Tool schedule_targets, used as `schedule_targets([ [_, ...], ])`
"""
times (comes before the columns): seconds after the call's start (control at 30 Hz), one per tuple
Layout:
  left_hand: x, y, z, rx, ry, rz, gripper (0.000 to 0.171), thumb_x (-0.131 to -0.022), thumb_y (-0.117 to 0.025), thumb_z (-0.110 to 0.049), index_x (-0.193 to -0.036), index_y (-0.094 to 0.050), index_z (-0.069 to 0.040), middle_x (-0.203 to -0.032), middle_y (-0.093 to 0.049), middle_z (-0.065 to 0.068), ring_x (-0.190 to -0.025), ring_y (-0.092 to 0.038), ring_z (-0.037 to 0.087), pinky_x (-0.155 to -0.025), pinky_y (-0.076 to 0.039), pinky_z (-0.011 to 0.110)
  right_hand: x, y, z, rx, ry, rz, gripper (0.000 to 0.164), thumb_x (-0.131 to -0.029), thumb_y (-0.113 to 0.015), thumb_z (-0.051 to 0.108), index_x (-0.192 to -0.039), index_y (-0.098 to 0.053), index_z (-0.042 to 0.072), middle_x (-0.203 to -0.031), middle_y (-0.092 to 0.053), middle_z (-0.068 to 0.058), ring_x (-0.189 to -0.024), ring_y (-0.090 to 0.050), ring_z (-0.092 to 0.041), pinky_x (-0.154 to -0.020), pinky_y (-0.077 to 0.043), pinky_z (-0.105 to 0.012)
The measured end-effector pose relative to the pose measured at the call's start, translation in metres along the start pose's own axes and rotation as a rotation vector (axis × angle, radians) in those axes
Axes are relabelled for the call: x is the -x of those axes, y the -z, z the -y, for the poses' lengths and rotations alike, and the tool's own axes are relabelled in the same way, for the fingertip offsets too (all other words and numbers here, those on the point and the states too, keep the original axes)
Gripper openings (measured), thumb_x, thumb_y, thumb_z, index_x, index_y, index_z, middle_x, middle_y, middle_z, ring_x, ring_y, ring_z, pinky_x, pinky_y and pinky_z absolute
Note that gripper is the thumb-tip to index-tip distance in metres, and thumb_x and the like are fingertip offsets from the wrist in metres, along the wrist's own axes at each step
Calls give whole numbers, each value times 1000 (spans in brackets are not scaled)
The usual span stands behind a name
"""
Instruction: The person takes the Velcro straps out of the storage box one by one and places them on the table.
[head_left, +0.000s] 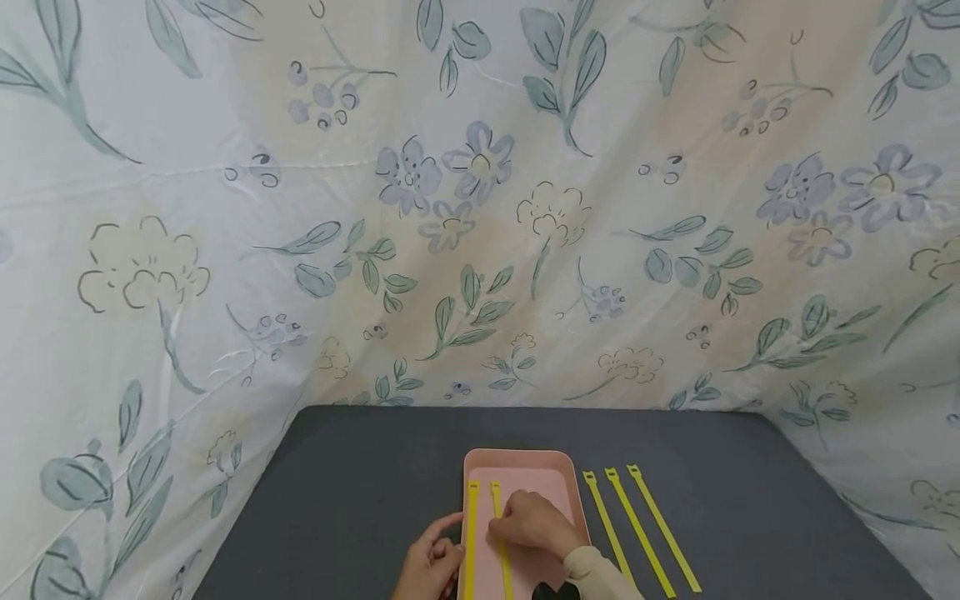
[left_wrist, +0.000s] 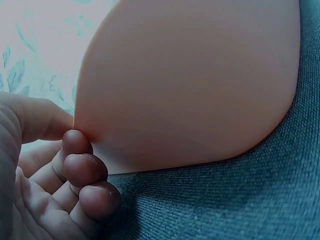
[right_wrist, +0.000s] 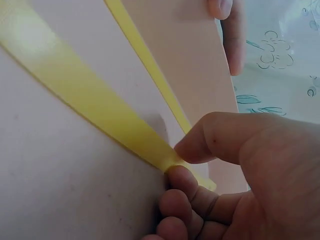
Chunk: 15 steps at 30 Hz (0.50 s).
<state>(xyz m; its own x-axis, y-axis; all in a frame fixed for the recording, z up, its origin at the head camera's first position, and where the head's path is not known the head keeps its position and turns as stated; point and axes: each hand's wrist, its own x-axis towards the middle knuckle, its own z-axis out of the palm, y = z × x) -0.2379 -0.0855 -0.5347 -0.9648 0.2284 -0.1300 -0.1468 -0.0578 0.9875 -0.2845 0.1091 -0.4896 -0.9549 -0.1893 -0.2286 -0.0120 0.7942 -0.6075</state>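
Observation:
A pink tray (head_left: 517,454) lies on the dark grey table. My left hand (head_left: 431,565) is at its left side, pinching the rim between thumb and fingers, as the left wrist view shows with the tray wall (left_wrist: 190,90). Inside the tray, one yellow cable tie (head_left: 471,542) with a slotted head lies lengthwise along the left wall. To its right is a second yellow cable tie (head_left: 497,496), which my right hand (head_left: 534,523) pinches between thumb and index finger. In the right wrist view this pinched strip (right_wrist: 105,110) runs across the tray floor; its far end is partly hidden by the fingers.
Three more yellow cable ties (head_left: 636,529) lie side by side and slanted on the table, right of the tray. A dark grey cloth-like surface (head_left: 360,483) covers the table. Floral fabric (head_left: 480,250) hangs behind and along both sides.

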Motion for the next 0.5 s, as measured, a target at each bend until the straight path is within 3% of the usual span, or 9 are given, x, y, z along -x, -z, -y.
schedule_targets([
  [0.23, 1, 1, -1, -2, -9, 5, 51, -90, -61, -13, -138, -47, -4, -62, -51, -4, -45, -43, 8, -43, -37, 19, 0, 0, -2, -48, -19, 3, 31, -78, -66, 29, -52, -53, 17, -46, -32, 7, -41, -26, -10, -42, -19, -25],
  [0.5, 2, 1, -1, -8, -1, 7, 52, -90, -61, -14, -138, -47, -3, -61, -51, -4, -45, -43, 8, -43, -37, 19, 2, -3, -4, -58, -48, -58, 33, -79, -68, 28, -53, -50, 16, -47, -33, 7, -40, -26, -8, -40, -21, -23],
])
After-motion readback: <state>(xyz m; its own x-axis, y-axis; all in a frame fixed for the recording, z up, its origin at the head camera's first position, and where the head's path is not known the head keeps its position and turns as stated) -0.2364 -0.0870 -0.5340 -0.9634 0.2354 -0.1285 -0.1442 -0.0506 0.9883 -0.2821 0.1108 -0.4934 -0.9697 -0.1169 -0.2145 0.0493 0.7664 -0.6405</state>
